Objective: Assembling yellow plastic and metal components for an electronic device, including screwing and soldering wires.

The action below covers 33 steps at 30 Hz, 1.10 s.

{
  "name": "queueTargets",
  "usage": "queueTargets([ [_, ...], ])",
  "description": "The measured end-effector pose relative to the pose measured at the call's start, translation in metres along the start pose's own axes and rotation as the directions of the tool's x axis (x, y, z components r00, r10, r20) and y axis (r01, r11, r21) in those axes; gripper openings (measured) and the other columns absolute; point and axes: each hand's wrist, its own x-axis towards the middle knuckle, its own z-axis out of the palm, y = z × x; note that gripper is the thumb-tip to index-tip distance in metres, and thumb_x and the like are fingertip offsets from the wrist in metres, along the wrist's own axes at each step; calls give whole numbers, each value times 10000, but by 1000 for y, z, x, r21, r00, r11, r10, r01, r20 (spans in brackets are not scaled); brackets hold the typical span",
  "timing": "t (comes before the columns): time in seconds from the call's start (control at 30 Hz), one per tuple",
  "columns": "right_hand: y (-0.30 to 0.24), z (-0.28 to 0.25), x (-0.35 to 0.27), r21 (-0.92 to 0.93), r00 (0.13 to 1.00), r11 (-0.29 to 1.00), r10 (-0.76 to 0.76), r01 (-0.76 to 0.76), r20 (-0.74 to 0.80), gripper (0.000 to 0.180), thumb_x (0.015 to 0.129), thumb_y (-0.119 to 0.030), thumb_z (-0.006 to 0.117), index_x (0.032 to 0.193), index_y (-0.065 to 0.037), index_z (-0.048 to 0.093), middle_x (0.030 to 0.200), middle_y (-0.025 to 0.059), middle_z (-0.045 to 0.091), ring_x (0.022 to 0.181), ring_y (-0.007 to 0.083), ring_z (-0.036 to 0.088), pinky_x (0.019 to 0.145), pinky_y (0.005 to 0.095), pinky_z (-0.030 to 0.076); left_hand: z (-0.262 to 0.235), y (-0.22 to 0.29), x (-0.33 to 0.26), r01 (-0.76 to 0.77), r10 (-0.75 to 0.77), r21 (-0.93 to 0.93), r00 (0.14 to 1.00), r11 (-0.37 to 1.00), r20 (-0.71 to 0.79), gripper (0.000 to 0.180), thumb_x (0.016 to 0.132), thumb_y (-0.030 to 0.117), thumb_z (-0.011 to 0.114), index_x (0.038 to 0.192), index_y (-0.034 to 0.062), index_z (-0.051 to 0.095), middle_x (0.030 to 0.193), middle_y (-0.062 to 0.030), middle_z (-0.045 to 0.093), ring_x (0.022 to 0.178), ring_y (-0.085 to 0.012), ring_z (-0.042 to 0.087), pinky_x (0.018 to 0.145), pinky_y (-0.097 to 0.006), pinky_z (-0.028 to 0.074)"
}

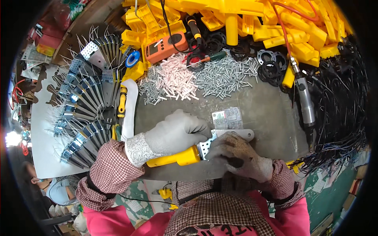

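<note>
A yellow plastic tool housing [185, 156] lies along the table's near edge. At its right end sits a perforated metal plate [204, 150], and a flat grey bar with a rounded, holed end [247, 135] reaches out beyond it. My left hand [179, 128], in a grey glove, is closed in a pinch above the plate; its fingertips hide whatever they grip. My right hand [239, 156], in a dirtier grey glove, curls over the plate and bar and grips the plate's right side. Just beyond the bar lies a clear packet of small round parts [227, 118].
Piles of silver screws [226, 76] and pale pink pins [178, 76] lie at the back, beside an orange meter [166, 46]. Yellow housings [291, 35] heap behind. A power screwdriver [305, 102] and black cables [338, 102] are right; wired metal strips [84, 98] fan out left.
</note>
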Motion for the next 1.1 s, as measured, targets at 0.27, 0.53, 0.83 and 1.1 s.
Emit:
queueTargets([
  [0.27, 10, 8, 2, -105, 995, 990, -90, 95, 49, 400, 733, -28, 690, 1117, -132, 655, 1096, 47, 638, 1095, 262, 593, 989, 433, 443, -11, -13, 13, -23, 28, -19, 951, 1000, 309, 148, 863, 154, 693, 988, 93, 742, 873, -95, 733, 824, -243, 709, 767, -344, 537],
  [0.53, 6, 10, 6, -58, 994, 996, -69, 64, -83, 285, 788, -38, 725, 1054, -124, 674, 999, 37, 660, 993, 251, 632, 909, 394, 496, -16, -11, 15, 1, 7, -21, 920, 1000, 392, 138, 838, 73, 692, 968, 39, 723, 850, -81, 640, 849, -233, 637, 771, -334, 500],
  [0.83, 4, 23, 11, -122, 982, 992, -46, 24, -185, 221, 772, -21, 720, 965, -97, 643, 912, 69, 619, 914, 267, 623, 831, 402, 493, 23, -11, -33, -264, 313, 510, 950, 819, -11, 541, 667, 455, 838, 1053, 142, 624, 1116, -42, 582, 1144, -280, 522, 1099, -554, 308],
  [1.1, -16, 19, 20, -344, 999, 938, 17, -27, -30, 179, 820, -76, 637, 997, -65, 610, 938, 103, 596, 950, 298, 591, 844, 442, 471, 43, -16, -36, -204, 346, 533, 920, 821, -181, 574, 632, 428, 837, 1051, 124, 590, 1122, -62, 596, 1094, -266, 551, 1108, -569, 316],
])
